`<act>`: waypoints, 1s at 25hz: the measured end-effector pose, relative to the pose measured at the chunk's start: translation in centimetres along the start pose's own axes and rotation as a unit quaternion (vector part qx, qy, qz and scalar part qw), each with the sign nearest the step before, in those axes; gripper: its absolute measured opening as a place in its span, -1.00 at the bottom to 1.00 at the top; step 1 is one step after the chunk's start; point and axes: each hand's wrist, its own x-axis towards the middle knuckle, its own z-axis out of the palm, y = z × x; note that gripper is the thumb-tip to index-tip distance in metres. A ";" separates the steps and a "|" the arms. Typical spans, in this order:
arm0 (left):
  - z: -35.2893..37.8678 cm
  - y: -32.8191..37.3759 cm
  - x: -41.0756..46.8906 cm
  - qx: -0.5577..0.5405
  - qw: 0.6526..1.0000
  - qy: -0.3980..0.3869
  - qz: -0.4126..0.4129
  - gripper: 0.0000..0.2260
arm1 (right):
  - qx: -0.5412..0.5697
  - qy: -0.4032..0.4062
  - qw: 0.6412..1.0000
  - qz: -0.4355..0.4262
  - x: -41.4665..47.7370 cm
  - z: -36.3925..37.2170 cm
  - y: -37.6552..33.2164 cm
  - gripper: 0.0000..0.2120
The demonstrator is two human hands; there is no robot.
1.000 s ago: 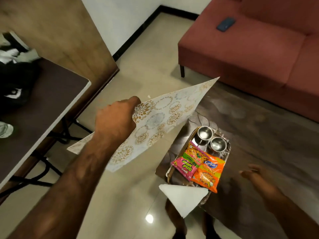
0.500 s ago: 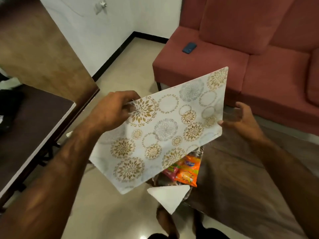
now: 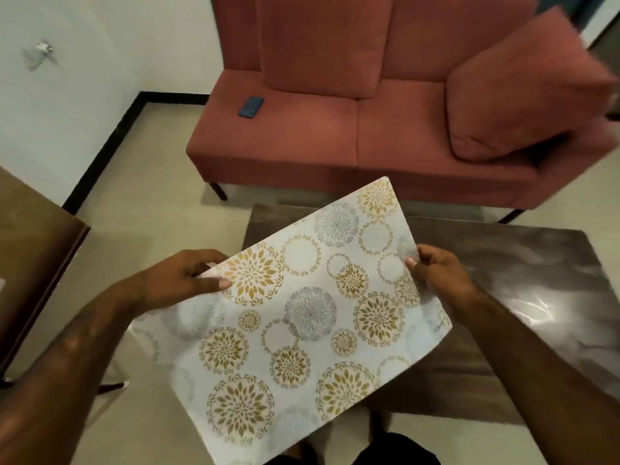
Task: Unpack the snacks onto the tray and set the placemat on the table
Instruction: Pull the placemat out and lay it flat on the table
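Observation:
A white placemat (image 3: 302, 317) printed with gold and grey flower circles is held flat in the air over the left part of the dark glossy table (image 3: 523, 297). My left hand (image 3: 181, 280) pinches its left edge, thumb on top. My right hand (image 3: 436, 273) grips its right edge. The mat hides the tray and the snack packets.
A red sofa (image 3: 318, 135) stands beyond the table, with a dark phone (image 3: 251, 107) on its left seat and a loose cushion (image 3: 523, 85) at the right. A brown wooden surface (image 3: 30, 236) sits at the left. My feet show at the bottom.
My right hand has taken hold of the mat's right edge. The mat has come down flatter toward the table and now covers the tray and snacks; the view has tilted up toward the sofa.

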 end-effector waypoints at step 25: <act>35.3 10.5 33.0 -0.277 0.922 0.111 -0.246 -0.73 | 0.036 0.201 0.947 0.247 17.3 -39.0 23.8 -0.77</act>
